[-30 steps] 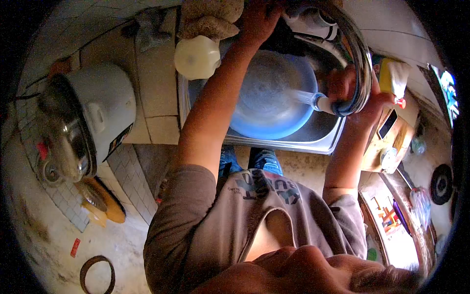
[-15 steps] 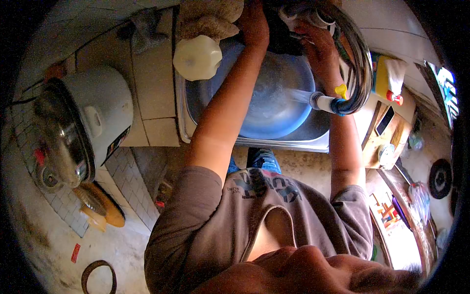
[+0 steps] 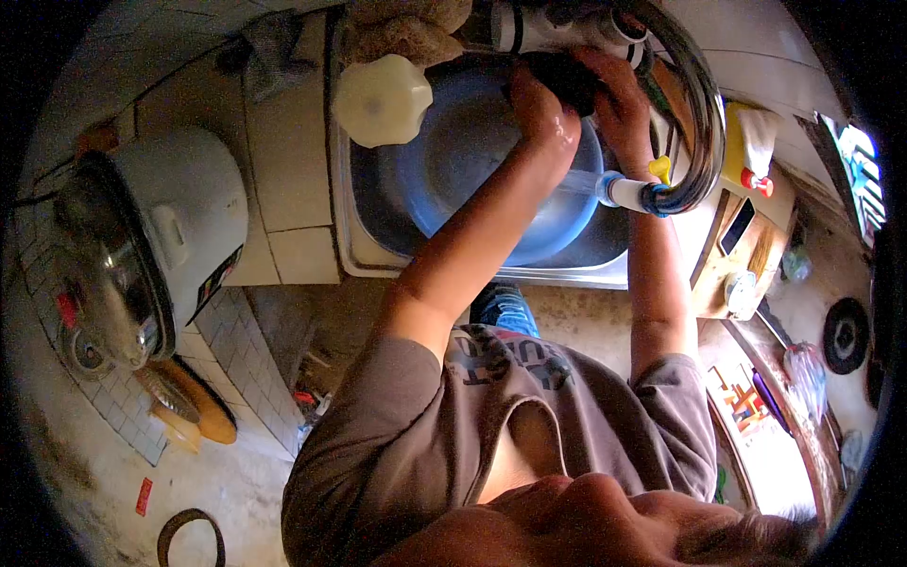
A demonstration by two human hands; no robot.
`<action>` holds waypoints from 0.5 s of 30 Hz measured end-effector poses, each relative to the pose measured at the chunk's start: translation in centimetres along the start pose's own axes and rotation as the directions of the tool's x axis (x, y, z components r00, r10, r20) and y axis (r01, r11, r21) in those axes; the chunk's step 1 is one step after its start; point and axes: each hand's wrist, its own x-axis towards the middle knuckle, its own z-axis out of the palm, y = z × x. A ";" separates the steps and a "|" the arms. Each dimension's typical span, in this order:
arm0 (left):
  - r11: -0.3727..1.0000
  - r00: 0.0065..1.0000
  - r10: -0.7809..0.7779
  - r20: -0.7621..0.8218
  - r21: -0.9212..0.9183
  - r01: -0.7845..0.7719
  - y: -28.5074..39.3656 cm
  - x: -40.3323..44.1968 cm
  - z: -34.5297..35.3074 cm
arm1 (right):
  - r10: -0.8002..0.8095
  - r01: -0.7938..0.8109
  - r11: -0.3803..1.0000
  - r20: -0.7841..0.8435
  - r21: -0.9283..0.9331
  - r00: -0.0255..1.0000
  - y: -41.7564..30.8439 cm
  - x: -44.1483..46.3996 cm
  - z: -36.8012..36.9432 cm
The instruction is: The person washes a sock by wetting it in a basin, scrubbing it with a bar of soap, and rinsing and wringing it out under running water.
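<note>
Both hands (image 3: 619,102) hold dark item (image 3: 565,81) — shirt lettering (image 3: 510,363) unclear.

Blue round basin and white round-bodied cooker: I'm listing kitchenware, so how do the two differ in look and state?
The blue round basin is open-topped, while the white round-bodied cooker has a dark-rimmed, see-through domed lid. The basin sits inside the silvery metal sink, with water spraying into it from the white hose nozzle; the cooker stands outside the sink, to the left. Both have round rims.

Head view, close above the chest (image 3: 605,416), facing down toward sink (image 3: 378,217)
</note>
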 end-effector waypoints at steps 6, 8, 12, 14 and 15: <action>0.940 0.990 -0.122 0.064 0.327 0.095 2.1 -3.2 0.8 | 0.322 -0.284 0.871 -0.031 0.401 0.946 -1.3 -3.1 -0.1; 0.775 0.980 0.020 0.196 0.617 -0.139 2.6 -4.7 0.0 | 0.396 -0.380 0.854 0.029 0.357 0.918 -2.2 -3.7 -0.6; 0.100 0.859 0.013 0.512 0.854 -0.511 3.9 -6.6 0.9 | 0.533 -0.513 0.802 0.018 0.306 0.846 -2.0 -4.9 -1.3; 0.040 0.738 0.015 0.675 0.737 -0.675 4.1 -6.1 1.6 | 0.648 -0.533 0.668 -0.052 0.519 0.760 -2.5 -4.9 -1.9; -0.195 0.613 0.044 0.788 0.609 -0.769 4.0 -5.9 2.4 | 0.645 -0.470 0.590 -0.033 0.657 0.764 -3.5 -4.2 -2.2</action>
